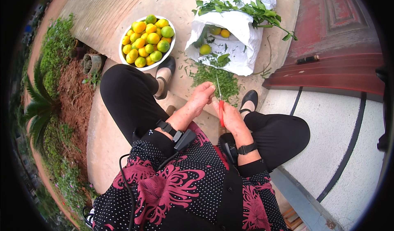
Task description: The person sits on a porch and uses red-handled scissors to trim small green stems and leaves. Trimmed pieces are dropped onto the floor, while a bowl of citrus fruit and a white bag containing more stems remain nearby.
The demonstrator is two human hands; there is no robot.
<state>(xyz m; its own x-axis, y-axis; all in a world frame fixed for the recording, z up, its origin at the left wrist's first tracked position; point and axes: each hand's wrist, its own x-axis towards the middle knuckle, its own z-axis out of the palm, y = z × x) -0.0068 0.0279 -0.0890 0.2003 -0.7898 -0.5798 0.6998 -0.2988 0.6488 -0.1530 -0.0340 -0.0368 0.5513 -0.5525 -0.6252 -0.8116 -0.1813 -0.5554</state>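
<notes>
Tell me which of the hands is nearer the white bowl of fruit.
Left. The left hand is right of and below the white bowl, beyond the raised knee. The right hand, gripping red-handled scissors, lies farther right.

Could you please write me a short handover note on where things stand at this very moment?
Left hand: closed, contents hidden.
Right hand: gripping red-handled scissors, blades pointing away from the body.
White bowl at front left: heaped with yellow and green citrus fruits.
White sack ahead: a few fruits inside, a leafy branch lying across it.
Cut leaves lie piled on the ground before the sack.
</notes>
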